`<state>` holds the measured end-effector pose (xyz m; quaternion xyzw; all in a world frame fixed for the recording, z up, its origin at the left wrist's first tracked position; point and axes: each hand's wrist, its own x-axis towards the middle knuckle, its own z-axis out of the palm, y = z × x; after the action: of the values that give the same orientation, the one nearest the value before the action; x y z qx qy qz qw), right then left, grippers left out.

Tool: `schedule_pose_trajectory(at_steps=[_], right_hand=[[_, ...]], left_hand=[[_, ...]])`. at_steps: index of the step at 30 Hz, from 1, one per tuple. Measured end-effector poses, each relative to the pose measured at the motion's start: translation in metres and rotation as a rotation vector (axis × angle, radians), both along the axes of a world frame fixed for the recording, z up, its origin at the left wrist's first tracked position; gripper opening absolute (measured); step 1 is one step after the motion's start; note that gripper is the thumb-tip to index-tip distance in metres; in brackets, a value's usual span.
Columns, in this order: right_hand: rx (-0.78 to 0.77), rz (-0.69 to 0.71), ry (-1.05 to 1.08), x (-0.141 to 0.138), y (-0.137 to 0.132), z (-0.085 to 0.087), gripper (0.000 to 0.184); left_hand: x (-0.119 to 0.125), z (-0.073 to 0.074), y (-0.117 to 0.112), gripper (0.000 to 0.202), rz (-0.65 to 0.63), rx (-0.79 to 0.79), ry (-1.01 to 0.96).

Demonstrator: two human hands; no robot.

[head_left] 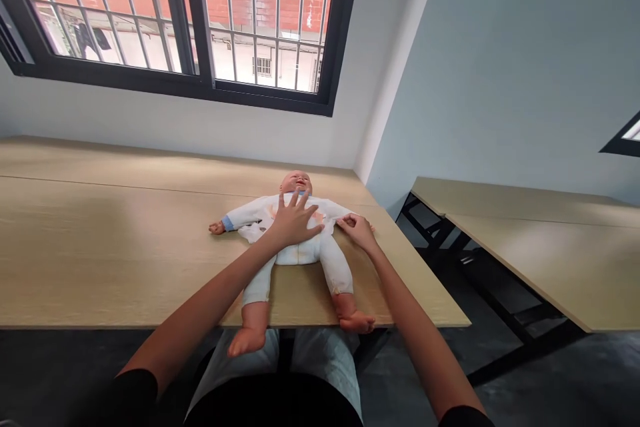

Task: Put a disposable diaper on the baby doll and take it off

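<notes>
A baby doll (299,255) in a white outfit with blue cuffs lies on its back on the wooden table (125,247). Its head points away from me, and its bare feet reach the near edge, one hanging past it. My left hand (295,219) rests flat on the doll's chest with the fingers spread. At the doll's side, on the right, my right hand (357,230) pinches the edge of the white doll shirt (329,223) between thumb and fingers. Part of the chest is hidden under my left hand.
Behind the table is a wall with a barred, dark-framed window (200,80). A second wooden table (540,233) on black legs stands to the right, across a gap. My legs (320,360) are under the near table edge.
</notes>
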<state>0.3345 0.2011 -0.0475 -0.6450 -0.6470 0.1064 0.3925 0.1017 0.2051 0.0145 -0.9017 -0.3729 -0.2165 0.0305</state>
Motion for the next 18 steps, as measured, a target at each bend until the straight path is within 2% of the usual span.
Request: schedule_pose_trajectory(at_steps=[3,5,14,18], right_hand=[[-0.006,0.117,-0.003,-0.011,0.004,-0.004,0.022],[-0.009,0.141,-0.021,-0.015,0.006,-0.007,0.025],[-0.063,0.009,-0.282,-0.018,0.005,-0.022,0.034],[-0.079,-0.003,-0.403,-0.026,0.009,-0.021,0.023]], left_hand=[[0.007,0.003,-0.002,0.032,-0.315,-0.025,0.095],[0.011,0.003,-0.001,0.030,-0.453,-0.099,0.177],[0.010,-0.008,0.017,0.030,-0.423,-0.144,0.176],[0.007,-0.012,0.015,0.031,-0.414,-0.147,0.144]])
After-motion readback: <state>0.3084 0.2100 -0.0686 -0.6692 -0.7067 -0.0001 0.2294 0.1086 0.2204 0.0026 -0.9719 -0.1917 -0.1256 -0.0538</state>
